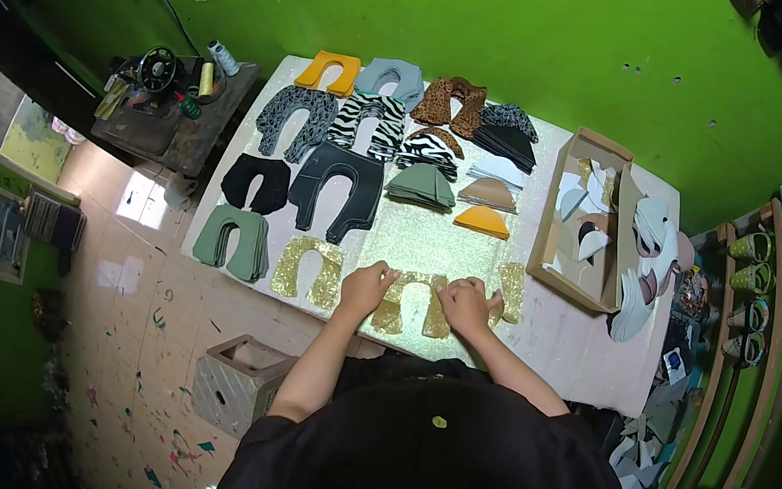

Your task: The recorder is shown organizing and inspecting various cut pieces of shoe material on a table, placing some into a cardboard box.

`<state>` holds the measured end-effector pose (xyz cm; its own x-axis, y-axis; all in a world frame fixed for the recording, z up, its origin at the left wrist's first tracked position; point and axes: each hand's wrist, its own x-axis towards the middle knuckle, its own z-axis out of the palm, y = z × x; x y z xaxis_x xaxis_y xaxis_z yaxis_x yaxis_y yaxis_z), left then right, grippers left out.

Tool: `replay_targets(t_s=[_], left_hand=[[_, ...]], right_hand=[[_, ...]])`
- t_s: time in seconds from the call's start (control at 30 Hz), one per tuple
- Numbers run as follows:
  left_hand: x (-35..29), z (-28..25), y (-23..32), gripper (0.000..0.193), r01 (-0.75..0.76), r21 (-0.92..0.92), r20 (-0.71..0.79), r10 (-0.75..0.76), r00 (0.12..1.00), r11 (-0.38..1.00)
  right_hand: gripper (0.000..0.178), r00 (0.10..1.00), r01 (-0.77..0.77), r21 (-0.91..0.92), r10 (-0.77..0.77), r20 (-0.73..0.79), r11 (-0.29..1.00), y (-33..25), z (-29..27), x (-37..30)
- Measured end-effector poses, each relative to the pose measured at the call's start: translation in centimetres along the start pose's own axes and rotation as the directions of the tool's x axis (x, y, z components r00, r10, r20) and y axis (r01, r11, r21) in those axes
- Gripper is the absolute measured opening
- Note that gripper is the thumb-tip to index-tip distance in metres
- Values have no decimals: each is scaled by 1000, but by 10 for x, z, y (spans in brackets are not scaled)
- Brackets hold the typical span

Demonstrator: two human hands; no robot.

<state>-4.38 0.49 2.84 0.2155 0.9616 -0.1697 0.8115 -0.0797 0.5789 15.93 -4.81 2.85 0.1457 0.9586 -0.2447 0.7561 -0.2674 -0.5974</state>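
A gold glitter U-shaped cut piece lies near the front edge of the table, its two legs toward me. My left hand pinches it at its left side, fingers closed. At the opposite side my right hand grips it, also with closed fingers. Behind both hands a gold glitter sheet covers the tabletop. Another gold glitter U-shape rests left of my left hand. A gold piece sits just right of my right hand and is partly hidden by it.
Stacks of U-shapes, including green, dark grey and zebra-striped, fill the table's left. Half-round stacks, such as orange, lie mid-table. A cardboard box of offcuts stands right. A sewing machine is at far left.
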Motion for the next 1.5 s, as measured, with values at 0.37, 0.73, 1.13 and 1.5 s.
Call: replay_targets(t_s=[0.37,0.73,1.13,1.5], left_hand=[[-10,17,-3,26,-103,118,-220,128,967,988],[-22,20,29,34,-407,57,-71,410,909,912],[-29,14,66,41,-332,1,-184,327,927,943],[-30,-42,115,22,-326,-553,41,415,909,767]], right_hand=[[27,994,73,-243,-91,-63,967,0,0,-11],[43,947,-60,-154,7,-321,986,6,-44,-24],[20,994,-38,121,50,-100,992,27,-95,-31],[63,924,292,427,-368,106,856,-18,-121,-30]])
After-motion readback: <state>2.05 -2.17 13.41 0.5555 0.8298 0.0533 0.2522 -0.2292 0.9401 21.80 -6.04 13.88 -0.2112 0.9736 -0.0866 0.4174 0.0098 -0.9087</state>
